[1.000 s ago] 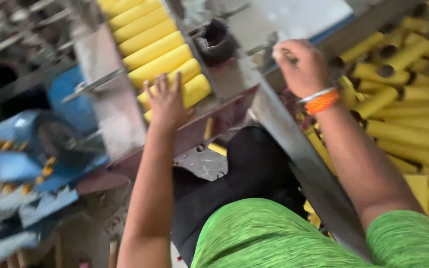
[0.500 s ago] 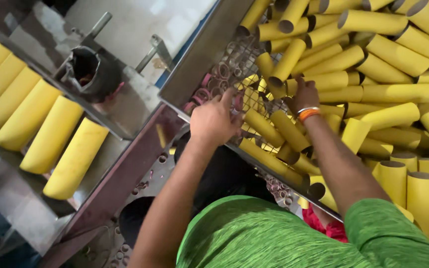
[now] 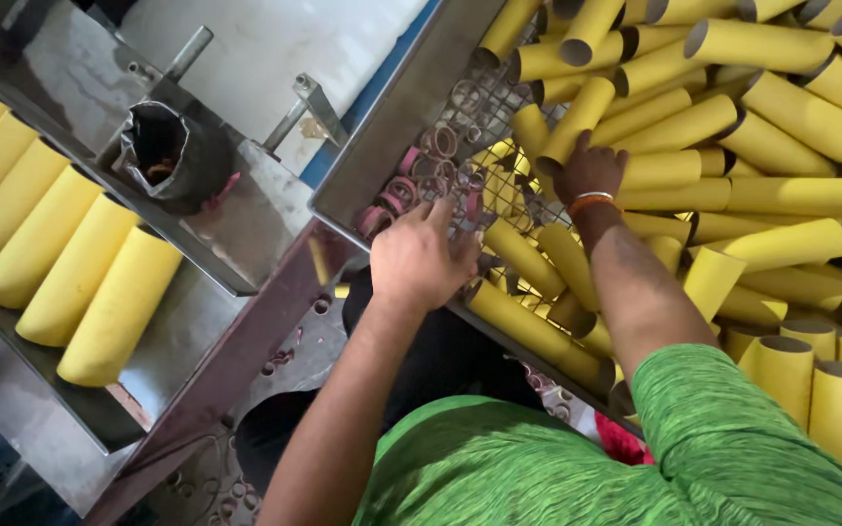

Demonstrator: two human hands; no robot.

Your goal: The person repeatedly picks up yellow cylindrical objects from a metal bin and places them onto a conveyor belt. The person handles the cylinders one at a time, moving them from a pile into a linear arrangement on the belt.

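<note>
Fingers (image 3: 436,216) of the left hand (image 3: 419,261) are spread loose, tips on the wire mesh (image 3: 484,107) among small pink cardboard rings (image 3: 403,187); nothing gripped. Right hand (image 3: 592,170), orange bracelet (image 3: 592,204) at the wrist, is curled over the end of one yellow tube (image 3: 577,122) in the pile. It looks like a grasp, though the fingers themselves are hidden under the hand.

Just right of the fingers: a deep heap of yellow cardboard tubes (image 3: 782,195) fills the metal bin (image 3: 411,107).

Left of the fingers, well apart: a steel tray (image 3: 197,360) with a row of yellow tubes (image 3: 119,307) lying side by side, and a black bag (image 3: 168,151) in a holder.

Progress, my read: tray partly loaded, heap barely dented, so most of the tubes are left.
</note>
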